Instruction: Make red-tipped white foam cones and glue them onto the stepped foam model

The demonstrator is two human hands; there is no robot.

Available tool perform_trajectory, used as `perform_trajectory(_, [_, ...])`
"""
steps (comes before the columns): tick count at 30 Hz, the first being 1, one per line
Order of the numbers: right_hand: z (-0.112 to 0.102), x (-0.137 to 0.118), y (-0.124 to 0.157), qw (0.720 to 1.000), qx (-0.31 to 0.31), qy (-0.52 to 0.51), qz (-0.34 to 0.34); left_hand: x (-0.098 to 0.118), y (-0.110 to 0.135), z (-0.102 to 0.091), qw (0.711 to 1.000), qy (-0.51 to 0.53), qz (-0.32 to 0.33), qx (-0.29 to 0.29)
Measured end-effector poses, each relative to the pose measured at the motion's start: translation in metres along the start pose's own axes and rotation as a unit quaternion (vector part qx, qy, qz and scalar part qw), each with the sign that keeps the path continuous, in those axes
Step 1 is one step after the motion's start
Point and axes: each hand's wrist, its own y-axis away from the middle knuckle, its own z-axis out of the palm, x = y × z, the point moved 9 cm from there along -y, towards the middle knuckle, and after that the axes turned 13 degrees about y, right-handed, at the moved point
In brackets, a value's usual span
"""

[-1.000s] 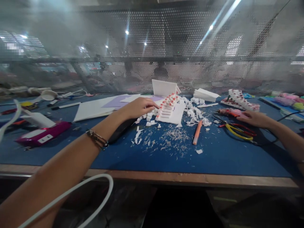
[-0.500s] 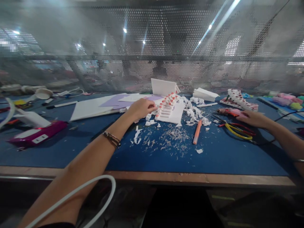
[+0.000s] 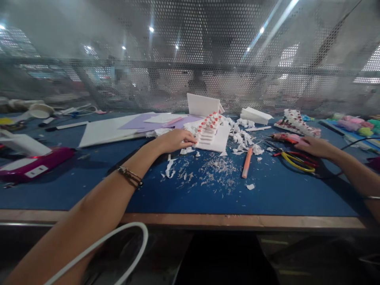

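My left hand (image 3: 177,140) reaches to the near left corner of a small white foam staircase model (image 3: 207,137) with red-tipped pieces along its side. Its thumb and fingers are pinched together at that corner; whatever lies between them is too small to make out. On the right, my right hand (image 3: 315,146) is closed around the back of a pinkish glue gun (image 3: 285,137), which lies low over the mat with its nozzle facing left. Just below it are pliers with yellow and red handles (image 3: 297,163). An orange-handled stick or cutter (image 3: 247,163) lies between the hands.
White foam scraps (image 3: 242,138) and fine crumbs (image 3: 218,171) litter the blue mat (image 3: 190,200). White and purple sheets (image 3: 135,122) lie behind my left hand. A magenta power strip (image 3: 38,165) sits at far left. A white cable (image 3: 145,241) loops in front of the table edge.
My left hand has moved down slightly, to the model's near left corner. The view has shifted a little. My right hand keeps its place on the glue gun.
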Motion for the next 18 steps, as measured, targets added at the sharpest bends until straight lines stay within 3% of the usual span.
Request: perform_trajectory(18, [-0.0036,-0.005,0.0085,0.996,-0.043,0.056,0.052,-0.0043,-0.0005,-0.0053,0.998,-0.032,-0.008,0.057])
